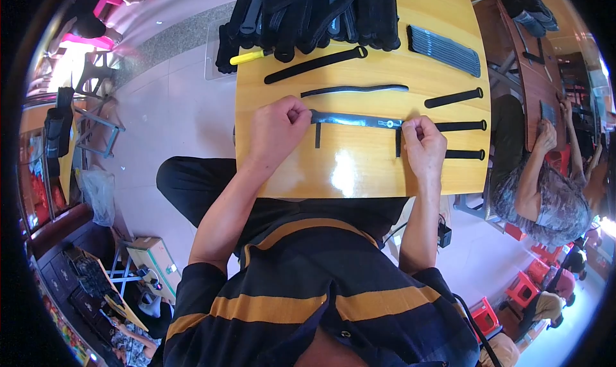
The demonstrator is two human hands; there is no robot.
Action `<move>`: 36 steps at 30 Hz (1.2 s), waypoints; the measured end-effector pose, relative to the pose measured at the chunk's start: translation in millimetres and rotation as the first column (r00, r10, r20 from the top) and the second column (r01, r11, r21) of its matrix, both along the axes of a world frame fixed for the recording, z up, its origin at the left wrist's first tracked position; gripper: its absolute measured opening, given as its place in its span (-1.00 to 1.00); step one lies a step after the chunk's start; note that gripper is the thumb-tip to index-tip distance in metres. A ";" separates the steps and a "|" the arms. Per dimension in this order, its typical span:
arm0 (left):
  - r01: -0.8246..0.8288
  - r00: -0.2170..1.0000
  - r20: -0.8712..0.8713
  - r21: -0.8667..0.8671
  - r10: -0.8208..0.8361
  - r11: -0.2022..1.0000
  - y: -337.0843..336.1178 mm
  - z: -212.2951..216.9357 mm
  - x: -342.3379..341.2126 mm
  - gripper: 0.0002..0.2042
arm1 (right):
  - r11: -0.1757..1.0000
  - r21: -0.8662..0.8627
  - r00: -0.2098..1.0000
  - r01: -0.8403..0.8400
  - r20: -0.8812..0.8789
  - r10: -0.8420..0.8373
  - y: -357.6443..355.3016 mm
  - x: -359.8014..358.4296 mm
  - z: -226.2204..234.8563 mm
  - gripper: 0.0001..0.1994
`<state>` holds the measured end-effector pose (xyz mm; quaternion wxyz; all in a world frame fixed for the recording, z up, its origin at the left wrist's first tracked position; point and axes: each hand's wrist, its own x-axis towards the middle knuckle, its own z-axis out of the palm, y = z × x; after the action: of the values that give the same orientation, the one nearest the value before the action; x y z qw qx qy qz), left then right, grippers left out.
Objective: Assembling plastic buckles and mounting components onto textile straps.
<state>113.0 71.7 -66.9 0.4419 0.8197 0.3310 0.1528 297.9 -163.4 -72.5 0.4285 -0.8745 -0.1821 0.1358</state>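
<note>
**A:** What's in the hands?

**B:** One long flat black strap [356, 119], pulled flat across a glossy yellow wooden tabletop [346, 174]. Left hand [277, 126] is curled nearly closed, thumb and fingertips pinching the strap's left end. Right hand [421, 141] likewise closed in a pinch, at the strap's right end by a small metal eyelet.

**A:** Anything hanging off it?

**B:** Two short black tabs drop from the strap toward the person, one just right of the left hand, one just left of the right hand.

**A:** And around the hands?

**B:** Beyond the knuckles, further up the table: a thin curved black strip [354, 90], then a longer black strap with a loop end [316, 65]. Past those, a heaped pile of black straps [308, 11] w/ a yellow-handled tool [249, 57] at its left edge. Right of the right hand, three short black looped straps [457, 126], stacked in a column. Far beyond that hand, a flat bundle of grey-black strips [444, 49].

**A:** Anyone else?

**B:** Another person in a patterned top [545, 200] sits well to the right, at a separate brown table [513, 52].
</note>
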 end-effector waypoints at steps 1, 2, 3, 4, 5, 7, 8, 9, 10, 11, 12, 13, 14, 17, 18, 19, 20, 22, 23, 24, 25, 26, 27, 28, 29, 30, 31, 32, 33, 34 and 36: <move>0.000 1.000 -0.005 0.003 0.000 1.000 0.0 0.4 0.2 -0.91 | 1.000 0.001 1.000 0.000 0.000 0.000 0.2 -0.1 -0.9 -0.84; 0.000 1.000 -0.004 0.004 0.000 1.000 -0.1 0.7 0.8 -0.91 | 1.000 -0.001 1.000 0.001 0.007 -0.001 0.1 0.1 -2.2 -0.84; 0.006 1.000 -0.011 0.015 -0.006 1.000 -0.2 1.0 1.5 -0.90 | 1.000 -0.002 1.000 0.003 0.013 -0.003 0.3 0.1 -2.5 -0.84; 0.012 1.000 -0.018 0.026 -0.011 1.000 -0.4 1.4 2.2 -0.90 | 1.000 -0.002 1.000 0.003 0.015 -0.003 1.2 -0.5 -1.1 -0.84; 0.011 1.000 -0.018 0.027 -0.011 1.000 -0.8 1.8 2.5 -0.90 | 1.000 -0.005 0.999 0.003 0.053 -0.003 3.1 -2.1 1.1 -0.85; 0.011 0.999 -0.033 0.041 -0.010 0.999 -1.4 3.0 2.9 -0.90 | 1.000 -0.008 0.996 0.003 0.092 -0.002 3.9 -3.7 1.6 -0.85; 0.011 0.999 -0.032 0.042 -0.010 0.999 -1.5 3.9 3.2 -0.90 | 1.000 -0.011 0.995 0.006 0.104 -0.005 3.5 -3.9 0.8 -0.87; 0.018 0.999 -0.038 0.054 -0.016 0.998 -1.5 5.0 3.4 -0.91 | 1.000 -0.014 0.993 0.009 0.117 -0.007 3.3 -3.9 0.8 -0.88; 0.025 0.999 -0.044 0.067 -0.022 0.997 -1.4 6.1 3.7 -0.91 | 1.000 -0.013 0.993 0.010 0.120 -0.008 3.9 -3.9 2.4 -0.88; 0.024 0.999 -0.042 0.068 -0.021 0.997 -1.6 6.3 2.9 -0.91 | 1.000 -0.020 0.992 0.020 0.122 -0.018 4.9 -4.7 4.3 -0.88; 0.031 0.999 -0.031 0.100 -0.028 0.994 -1.8 5.8 1.9 -0.90 | 0.999 -0.027 0.992 0.031 0.125 -0.028 5.7 -5.6 5.8 -0.85; 0.037 0.999 -0.019 0.133 -0.035 0.990 -1.8 5.2 0.6 -0.89 | 0.999 -0.025 0.991 0.031 0.128 -0.028 5.9 -6.3 5.0 -0.85; 0.038 0.999 -0.014 0.136 -0.037 0.990 -1.6 3.1 -1.3 -0.89 | 0.998 -0.047 0.991 0.038 0.133 -0.032 5.9 -6.5 2.9 -0.82; 0.052 0.996 0.074 0.023 -0.053 0.998 -3.1 1.8 -13.3 -0.90 | 0.998 -0.058 0.968 0.039 0.248 -0.023 6.9 -15.0 6.1 -0.79; 0.089 0.990 0.094 0.190 -0.108 0.978 -6.3 4.7 -19.3 -0.83 | 0.998 -0.053 0.937 0.031 0.350 -0.010 7.5 -20.3 8.2 -0.78; 0.118 0.981 0.105 0.353 -0.164 0.928 -10.1 7.8 -23.2 -0.77 | 0.998 -0.053 0.934 0.036 0.357 -0.015 8.7 -24.8 11.9 -0.78; 0.121 0.979 0.110 0.352 -0.169 0.928 -15.1 14.1 -25.3 -0.77 | 0.996 -0.066 0.872 -0.063 0.482 0.088 9.7 -31.5 17.1 -0.77; 0.321 0.926 -0.020 0.567 -0.376 0.759 -25.2 26.6 -26.8 -0.57 | 0.955 -0.139 0.777 -0.262 0.557 0.294 13.5 -48.9 21.4 -0.71; 0.316 0.927 -0.015 0.573 -0.376 0.756 -28.8 25.8 -30.5 -0.57 | 0.913 -0.171 0.754 -0.370 0.519 0.403 20.0 -58.8 23.7 -0.65; 0.383 0.912 -0.099 0.555 -0.399 0.739 -32.8 17.6 -33.1 -0.50 | 0.870 -0.250 0.704 -0.424 0.513 0.491 25.0 -70.5 21.2 -0.57; 0.449 0.889 -0.181 0.530 -0.421 0.720 -35.3 10.6 -34.2 -0.42 | 0.819 -0.328 0.649 -0.471 0.499 0.574 29.1 -80.2 17.2 -0.48; 0.451 0.887 -0.176 0.532 -0.428 0.717 -36.6 6.0 -35.5 -0.42 | 0.822 -0.332 0.650 -0.463 0.503 0.570 30.8 -86.6 14.5 -0.48; 0.476 0.876 -0.217 0.527 -0.430 0.704 -36.3 2.0 -37.8 -0.39 | 0.775 -0.369 0.635 -0.514 0.444 0.632 31.9 -91.8 12.1 -0.40; 0.502 0.864 -0.259 0.520 -0.432 0.692 -36.3 -1.1 -39.5 -0.36 | 0.723 -0.400 0.614 -0.564 0.382 0.691 31.0 -94.5 9.9 -0.31; 0.504 0.863 -0.257 0.519 -0.436 0.691 -37.4 -3.7 -41.0 -0.36 | 0.724 -0.403 0.617 -0.560 0.381 0.689 29.3 -94.9 7.9 -0.31; 0.508 0.860 -0.252 0.497 -0.443 0.703 -38.2 -5.8 -41.8 -0.35 | 0.727 -0.402 0.627 -0.556 0.371 0.685 29.0 -93.7 5.7 -0.27; 0.512 0.858 -0.249 0.475 -0.449 0.716 -38.7 -6.9 -42.9 -0.33 | 0.730 -0.400 0.637 -0.554 0.361 0.682 27.8 -93.4 2.8 -0.22; 0.513 0.858 -0.246 0.476 -0.451 0.715 -38.4 -7.0 -42.5 -0.33 | 0.733 -0.420 0.632 -0.535 0.378 0.677 25.2 -92.2 -0.5 -0.18; 0.523 0.852 -0.257 0.470 -0.457 0.711 -38.1 -6.9 -42.3 -0.32 | 0.734 -0.422 0.632 -0.533 0.379 0.676 22.4 -90.0 -2.1 -0.18; 0.533 0.846 -0.268 0.465 -0.461 0.707 -37.7 -6.8 -42.0 -0.31 | 0.743 -0.433 0.644 -0.511 0.380 0.664 20.0 -87.3 -2.4 -0.17; 0.535 0.845 -0.270 0.464 -0.462 0.706 -37.3 -3.9 -42.7 -0.30 | 0.749 -0.442 0.654 -0.493 0.380 0.655 13.7 -82.5 -1.8 -0.17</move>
<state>70.4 34.4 -70.8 0.2039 0.9748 0.0714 0.0561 215.4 -149.7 -74.4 0.1596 -0.8269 -0.5366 0.0541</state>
